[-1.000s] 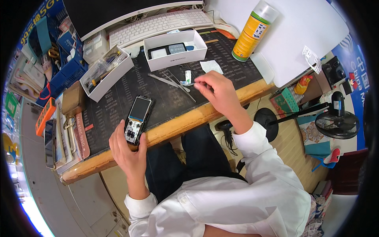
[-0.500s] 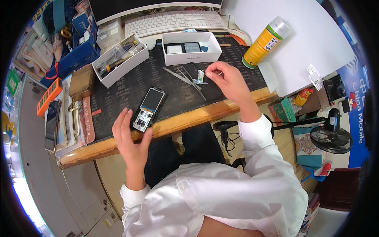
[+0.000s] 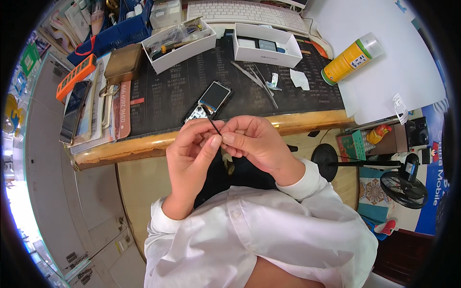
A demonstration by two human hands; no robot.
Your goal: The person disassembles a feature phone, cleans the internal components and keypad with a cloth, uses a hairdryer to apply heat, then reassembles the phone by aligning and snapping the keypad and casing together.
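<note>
Close together at the table's front edge, my left hand [image 3: 188,152] and my right hand [image 3: 259,146] pinch a thin dark strip [image 3: 212,119] between thumbs and fingers. The strip slants up and left over an opened keypad phone [image 3: 214,95], which lies on the black mat with its screen and bare board exposed. My hands hide the phone's lower end. Beyond it lie a pair of metal tweezers [image 3: 248,74], a thin pointed metal tool [image 3: 270,94], a small white-and-green packet [image 3: 273,82] and a white scrap of paper [image 3: 299,79].
Two white boxes stand at the back, one with assorted tools [image 3: 183,47], the other with phone parts [image 3: 267,45]. A yellow spray can [image 3: 346,65] is at the right. On the left are a brown case [image 3: 123,64], an orange device [image 3: 77,77] and a dark phone [image 3: 75,113].
My right hand has come back from beside the packet to meet my left hand at the table edge. The dark strip is now between them. A white paper scrap has appeared beside the packet.
</note>
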